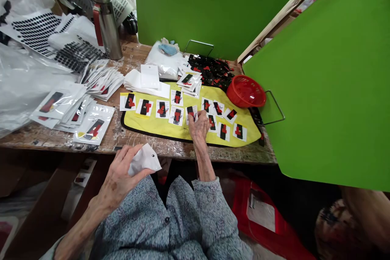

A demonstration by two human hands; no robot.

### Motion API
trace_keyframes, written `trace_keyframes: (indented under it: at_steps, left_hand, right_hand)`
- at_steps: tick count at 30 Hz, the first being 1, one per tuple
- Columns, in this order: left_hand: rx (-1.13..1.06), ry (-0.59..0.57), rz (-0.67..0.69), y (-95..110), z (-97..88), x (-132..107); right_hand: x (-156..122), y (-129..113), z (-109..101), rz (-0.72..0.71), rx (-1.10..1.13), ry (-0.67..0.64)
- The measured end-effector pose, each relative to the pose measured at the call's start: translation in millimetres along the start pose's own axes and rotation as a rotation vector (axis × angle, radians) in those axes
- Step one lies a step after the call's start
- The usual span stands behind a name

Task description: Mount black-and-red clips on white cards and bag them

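Note:
My left hand (118, 174) hangs just off the front edge of the worn wooden table (137, 148) and pinches a crumpled white paper sheet (145, 159) with a small dark hole. My right hand (198, 126) rests on the yellow cloth (179, 128), its fingers on a white card (191, 114) bearing black and red pieces. Several similar cards lie in loose rows across the cloth on both sides of that hand. A stack of white sheets (146, 83) sits just behind the rows.
A heap of black and red pieces (210, 71) lies beyond the cloth, beside a red plastic basket (246, 91). Clear packets (67, 109) are piled at the left, near dotted sheets (36, 32) and a steel flask (102, 12). Green boards (317, 77) stand at the back and right.

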State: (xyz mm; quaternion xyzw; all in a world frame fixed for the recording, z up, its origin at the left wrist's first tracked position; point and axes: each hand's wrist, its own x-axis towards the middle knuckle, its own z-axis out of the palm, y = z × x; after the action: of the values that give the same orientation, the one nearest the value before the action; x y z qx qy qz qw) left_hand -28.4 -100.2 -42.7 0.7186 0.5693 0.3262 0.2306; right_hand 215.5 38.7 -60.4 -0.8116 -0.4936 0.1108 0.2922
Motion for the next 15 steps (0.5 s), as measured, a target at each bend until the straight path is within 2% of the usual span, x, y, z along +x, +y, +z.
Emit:
trace_keyframes:
  at_steps: [4,6,8,10,12,15]
  left_hand:
    - [-0.015,0.022,0.024,3.8,-2.2,2.7]
    - [-0.022,0.025,0.019,2.7,-3.2,3.7]
    - [-0.016,0.019,0.011,0.1,-3.1,4.7]
    - [-0.002,0.011,0.006,-2.7,-2.1,5.4]
    - [0.008,0.003,0.011,-4.5,-1.0,5.7]
    - [0.026,-0.014,0.035,-5.7,-0.8,5.7]
  right_hand:
    - [-9.5,-7.5,-21.5,-0.034,0.082,-0.065]
    - [-23.3,-10.3,-41.5,-0.143,0.212,-0.141]
    - [-41.9,-13.6,-62.0,-0.234,0.364,-0.401]
    - [-62.0,-17.9,-77.0,-0.275,0.421,-0.671]
    - [-78.9,-22.1,-83.1,-0.336,0.401,-0.812]
    - [-90.2,-25.6,-80.6,-0.437,0.305,-0.894]
